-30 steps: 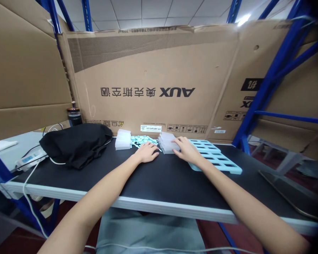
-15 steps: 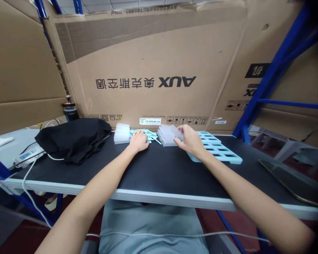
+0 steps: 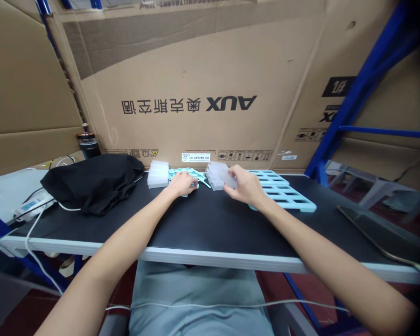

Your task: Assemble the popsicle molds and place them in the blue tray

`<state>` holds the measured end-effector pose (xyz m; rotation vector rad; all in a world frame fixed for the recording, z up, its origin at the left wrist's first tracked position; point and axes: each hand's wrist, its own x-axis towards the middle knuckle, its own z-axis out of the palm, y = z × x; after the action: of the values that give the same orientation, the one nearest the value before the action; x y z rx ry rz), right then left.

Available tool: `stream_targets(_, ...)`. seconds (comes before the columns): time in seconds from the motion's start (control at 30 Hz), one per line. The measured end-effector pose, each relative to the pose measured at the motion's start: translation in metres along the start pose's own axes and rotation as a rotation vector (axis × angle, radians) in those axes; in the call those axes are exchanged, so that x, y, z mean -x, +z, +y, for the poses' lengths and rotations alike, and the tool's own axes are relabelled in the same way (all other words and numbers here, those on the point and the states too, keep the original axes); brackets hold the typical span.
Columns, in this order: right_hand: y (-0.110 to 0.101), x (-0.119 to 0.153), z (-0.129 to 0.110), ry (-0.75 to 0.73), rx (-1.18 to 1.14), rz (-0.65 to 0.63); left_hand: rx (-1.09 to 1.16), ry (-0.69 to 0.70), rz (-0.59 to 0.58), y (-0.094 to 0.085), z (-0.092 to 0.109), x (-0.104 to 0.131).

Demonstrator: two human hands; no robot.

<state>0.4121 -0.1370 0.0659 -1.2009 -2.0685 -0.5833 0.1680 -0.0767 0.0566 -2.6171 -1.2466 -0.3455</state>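
My left hand [image 3: 182, 183] is closed at the near side of a pile of thin light-blue plastic strips [image 3: 196, 173]. A bit of light blue shows at its fingertips, so it grips a strip, mostly hidden by the fingers. My right hand [image 3: 247, 185] pinches a translucent plastic sheet [image 3: 228, 178] between thumb and fingers. That sheet is at the right side of a stack of similar translucent pieces [image 3: 215, 176]. Another translucent stack [image 3: 157, 174] stands left of the strips. Behind and right of my right hand lies a light-blue slotted rack [image 3: 287, 204], partly covered by the hand.
A black cloth bundle [image 3: 94, 184] lies on the left of the black tabletop [image 3: 203, 228], near a white power strip [image 3: 35, 205]. A dark flat phone-like device [image 3: 381, 233] rests at the right edge. Cardboard [image 3: 196, 60] walls the back; a blue post [image 3: 353, 98] stands right.
My left hand has drawn slightly toward me, with light blue now showing at its fingertips. The right hand has shifted slightly with its sheet. The whole view has moved a little.
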Motion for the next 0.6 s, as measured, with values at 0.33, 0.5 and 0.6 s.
stream_targets(0.33, -0.003, 0.001, -0.002, -0.058, -0.004, -0.027, 0.106, 0.064, 0.072, -0.036, 0.013, 0.051)
stream_targets(0.5, -0.001, 0.001, -0.004, -0.077, -0.011, -0.084, 0.039, -0.008, 0.004, -0.021, 0.013, 0.076)
stream_targets(0.6, -0.003, 0.002, -0.006, -0.094, -0.027, -0.120, 0.036, -0.011, -0.002, -0.011, 0.006, 0.065)
